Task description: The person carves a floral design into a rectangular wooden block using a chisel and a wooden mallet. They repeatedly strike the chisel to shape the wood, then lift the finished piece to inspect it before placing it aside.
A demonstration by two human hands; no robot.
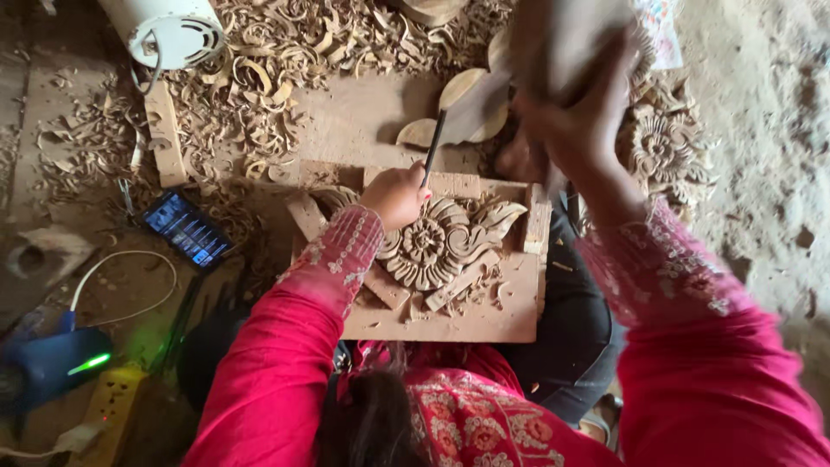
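Below, the left hand (396,195) has its fingers curled tight around a thin dark metal chisel (432,149), which slants up and away from the fist while its lower end is hidden inside the grip. The fist rests against the upper left part of a pale wooden carving with a round flower and curling leaves (441,239), so the tool's tip cannot be seen. That carving lies on a flat rectangular wooden board (467,322), hemmed in by small wooden blocks (538,218) along its sides, with loose chips scattered over the board.

Raised above the work, the right hand (572,121) is closed about the handle of a blurred pale wooden mallet (553,39); motion blur hides how the fingers lie. Both arms wear bright pink sleeves with white embroidery at the cuffs.

Beyond the board lie rounded pale wooden cut-outs (467,104) and another carved floral wooden panel (666,147) at the right. Curled wood shavings (259,78) cover the floor above and to the left. A smartphone with a lit screen (187,229) lies on the floor left of the board, a white cable (121,268) loops near it, and a blue device with a green light (56,363) sits at the lower left. A white round fan-like housing (173,30) stands at the top left.
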